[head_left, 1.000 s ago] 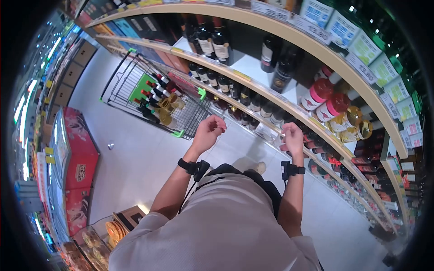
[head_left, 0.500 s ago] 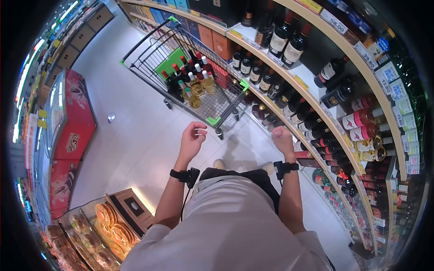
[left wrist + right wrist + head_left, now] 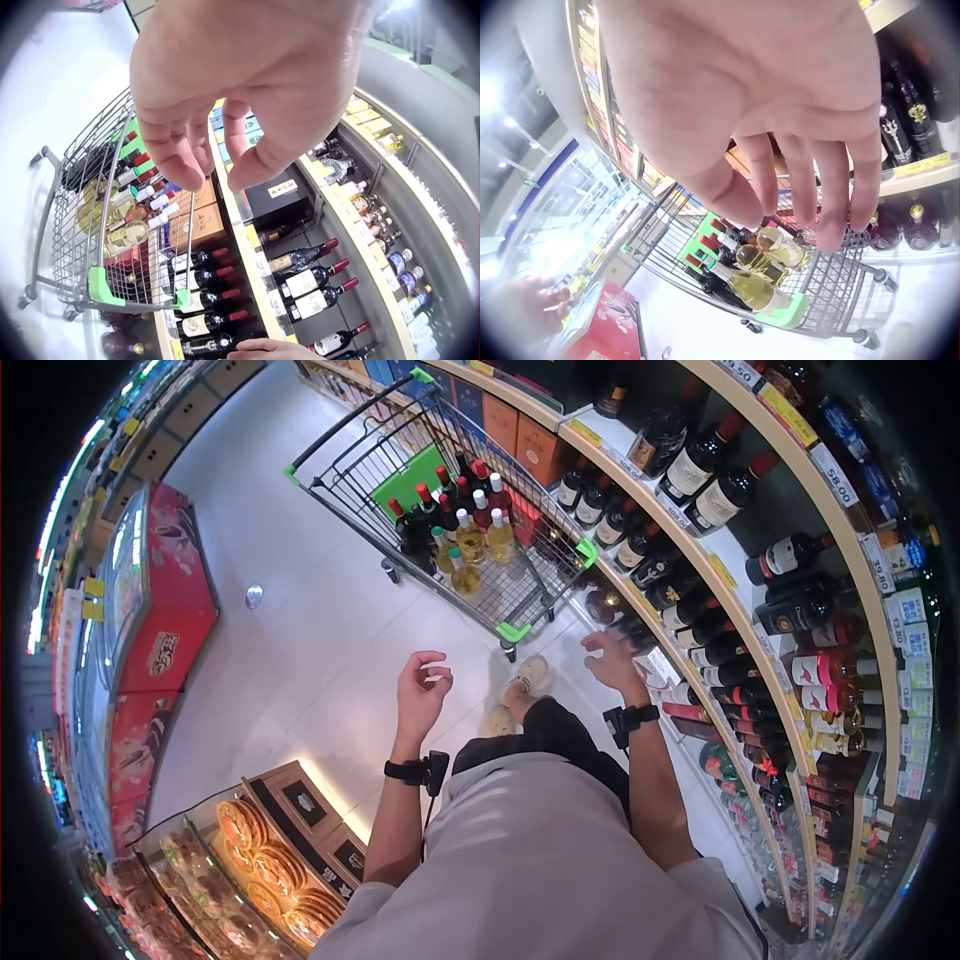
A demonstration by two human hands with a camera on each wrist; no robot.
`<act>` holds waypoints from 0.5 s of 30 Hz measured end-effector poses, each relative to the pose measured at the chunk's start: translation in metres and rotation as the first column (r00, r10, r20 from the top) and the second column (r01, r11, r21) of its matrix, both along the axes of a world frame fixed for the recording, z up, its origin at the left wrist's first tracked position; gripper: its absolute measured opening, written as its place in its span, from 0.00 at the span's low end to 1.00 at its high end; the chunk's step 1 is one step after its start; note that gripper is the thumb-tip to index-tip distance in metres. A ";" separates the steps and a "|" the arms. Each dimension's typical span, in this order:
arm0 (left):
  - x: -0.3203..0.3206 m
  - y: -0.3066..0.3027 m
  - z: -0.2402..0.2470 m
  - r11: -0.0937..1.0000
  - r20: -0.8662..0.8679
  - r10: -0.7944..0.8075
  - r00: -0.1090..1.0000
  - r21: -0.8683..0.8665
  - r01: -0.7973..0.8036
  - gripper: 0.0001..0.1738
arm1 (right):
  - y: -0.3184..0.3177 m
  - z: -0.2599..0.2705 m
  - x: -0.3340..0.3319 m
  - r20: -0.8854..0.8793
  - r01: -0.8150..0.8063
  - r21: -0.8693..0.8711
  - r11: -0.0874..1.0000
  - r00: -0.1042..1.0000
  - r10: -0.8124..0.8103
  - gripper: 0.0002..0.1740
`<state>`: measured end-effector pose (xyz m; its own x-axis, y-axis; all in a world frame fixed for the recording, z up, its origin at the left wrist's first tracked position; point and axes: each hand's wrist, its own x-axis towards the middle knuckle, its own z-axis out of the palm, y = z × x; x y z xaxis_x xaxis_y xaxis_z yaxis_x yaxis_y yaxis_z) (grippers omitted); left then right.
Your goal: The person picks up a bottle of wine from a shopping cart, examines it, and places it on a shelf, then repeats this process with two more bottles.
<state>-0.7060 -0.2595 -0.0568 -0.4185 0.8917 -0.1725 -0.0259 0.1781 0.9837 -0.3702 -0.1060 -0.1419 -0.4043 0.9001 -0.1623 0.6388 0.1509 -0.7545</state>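
Note:
Nothing is held in my left hand (image 3: pixel 423 690), which hangs in front of my waist with its fingers loosely curled. My right hand (image 3: pixel 612 660) is likewise bare, its fingers bent loosely, between the cart and the wine shelves. Ahead of both hands stands a wire shopping cart (image 3: pixel 513 632) with green corner pieces. Wine bottles (image 3: pixel 470 540) stand grouped inside it, some dark with red caps, others pale yellow with white or green caps. In the right wrist view the fingers of the right hand (image 3: pixel 742 97) overlap the cart, apart from the bottles.
Curved shelves (image 3: pixel 735 585) of wine bottles with price tags run along the right. A red chest freezer (image 3: pixel 165 650) stands at the left. Packaged round baked goods (image 3: pixel 275 860) lie in a display at the lower left. Pale tiled floor (image 3: pixel 290 670) lies between freezer and cart.
The view has swung, so the cart appears farther right and larger, and the baked goods show more. Both hands remain without anything in them; a foot has stepped forward toward the cart.

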 end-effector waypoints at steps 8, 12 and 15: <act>-0.050 0.048 0.001 0.985 -0.079 0.007 0.997 -0.169 -0.021 0.11 | 0.099 -0.018 -0.058 -0.183 -0.037 -0.207 0.978 0.983 -0.001 0.13; -0.073 0.077 0.006 0.977 -0.120 -0.009 0.993 -0.213 -0.017 0.09 | 0.124 -0.015 -0.075 -0.331 -0.006 -0.461 0.888 0.929 -0.166 0.11; -0.079 0.104 0.007 0.973 -0.146 0.004 0.989 -0.226 -0.038 0.08 | 0.143 -0.017 -0.080 -0.220 -0.023 -0.483 0.875 0.971 -0.096 0.12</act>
